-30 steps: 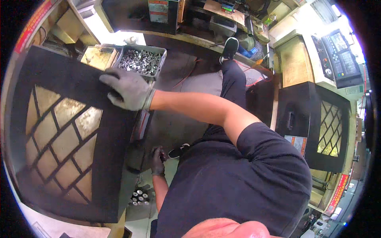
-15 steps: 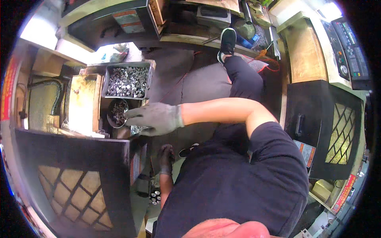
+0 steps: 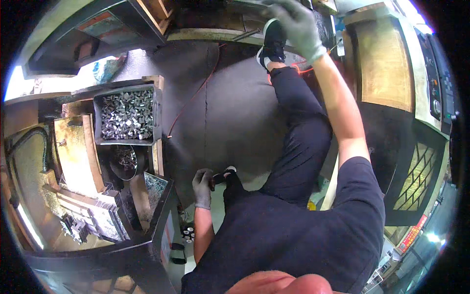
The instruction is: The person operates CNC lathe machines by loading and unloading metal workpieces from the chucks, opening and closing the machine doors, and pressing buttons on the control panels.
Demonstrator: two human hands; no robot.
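Note:
My right hand (image 3: pixel 297 29), in a grey glove, reaches to the far edge beside my black shoe (image 3: pixel 274 41). Motion smears its fingers, so whether it holds anything cannot be made out. Low at my left side, my left hand (image 3: pixel 201 188) wears a grey glove with dark, stained fingers. Those fingers are curled, and what they hold, if anything, is unclear. To the left of it stand a dark rectangular bin (image 3: pixel 157 110) full of small shiny metal pieces (image 3: pixel 127 115) and a round container (image 3: pixel 136 164) with small dark pieces inside.
A machine with a light panel (image 3: pixel 73 147) and a dark cover (image 3: pixel 93 262) stands at left. Another machine's lattice-windowed door (image 3: pixel 418 179) is at right. A red cord (image 3: pixel 196 93) crosses the grey floor (image 3: pixel 230 117). A metal rod (image 3: pixel 245 35) juts out at the far side.
My right hand has left the round container and swung far across to the upper right. The view has shifted, showing more of the left machine's inside. My left hand stays low.

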